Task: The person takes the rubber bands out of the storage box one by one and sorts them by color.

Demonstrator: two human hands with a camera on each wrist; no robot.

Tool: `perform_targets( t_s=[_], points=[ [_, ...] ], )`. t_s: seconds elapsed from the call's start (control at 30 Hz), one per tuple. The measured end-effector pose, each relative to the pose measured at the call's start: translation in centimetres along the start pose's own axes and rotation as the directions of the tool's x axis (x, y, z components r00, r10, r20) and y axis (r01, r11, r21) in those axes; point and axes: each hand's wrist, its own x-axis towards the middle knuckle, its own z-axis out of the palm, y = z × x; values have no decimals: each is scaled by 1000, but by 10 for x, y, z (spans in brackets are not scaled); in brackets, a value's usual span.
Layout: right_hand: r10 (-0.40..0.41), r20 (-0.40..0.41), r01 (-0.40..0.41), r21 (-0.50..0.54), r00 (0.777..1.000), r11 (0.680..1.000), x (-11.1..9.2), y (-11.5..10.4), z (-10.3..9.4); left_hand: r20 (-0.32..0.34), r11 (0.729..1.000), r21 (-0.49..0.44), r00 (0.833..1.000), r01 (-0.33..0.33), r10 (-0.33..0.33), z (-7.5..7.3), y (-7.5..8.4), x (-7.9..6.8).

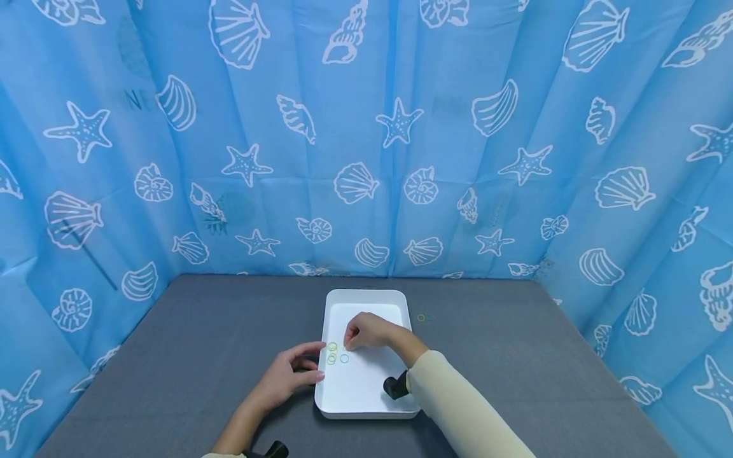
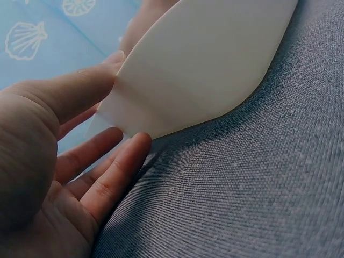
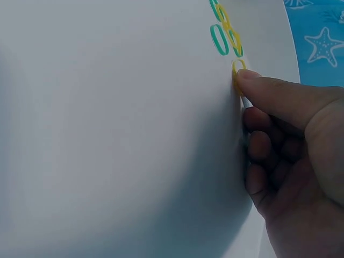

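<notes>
My right hand [image 1: 371,332] is over a white tray [image 1: 366,397], its thumb and index finger pinching a small yellow rubber band [image 3: 235,72] close to the tray floor. Beside it in the tray lies a green rubber band [image 3: 213,38]. Several yellow and green bands [image 1: 329,359] overlap in a row along the tray's left side. My left hand [image 1: 291,374] is at the tray's left wall with nothing in its grasp. In the left wrist view its thumb touches the rim, and the extended fingers rest near the outer wall.
A yellow band [image 1: 418,318] and a green band [image 1: 431,319] lie on the grey tabletop [image 1: 504,356], right of the tray. A blue curtain [image 1: 355,222] with white shells and starfish surrounds the table's back and sides.
</notes>
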Motion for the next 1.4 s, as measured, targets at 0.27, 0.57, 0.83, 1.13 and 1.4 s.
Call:
perform_targets(
  t_s=[0.27,0.57,0.83,1.13,1.4],
  points=[
    [10,-16,-9,53,1000,999,-2,3,-5,11,1000,14,1000,1,-1,-1,-3,2],
    [-2,-69,7,67,998,998,-4,10,-15,-12,1000,11,1000,18,-18,0,-3,3],
    [5,-120,8,105,993,994,-13,10,-31,-21,1000,5,1000,5,-5,2,16,-5],
    [-24,-224,56,140,974,988,-29,22,-44,-24,1000,11,1000,-2,2,0,-1,1],
    [-23,-301,79,178,953,981,-43,35,-52,-20,1000,25,1000,5,-5,1,2,0]
  ],
)
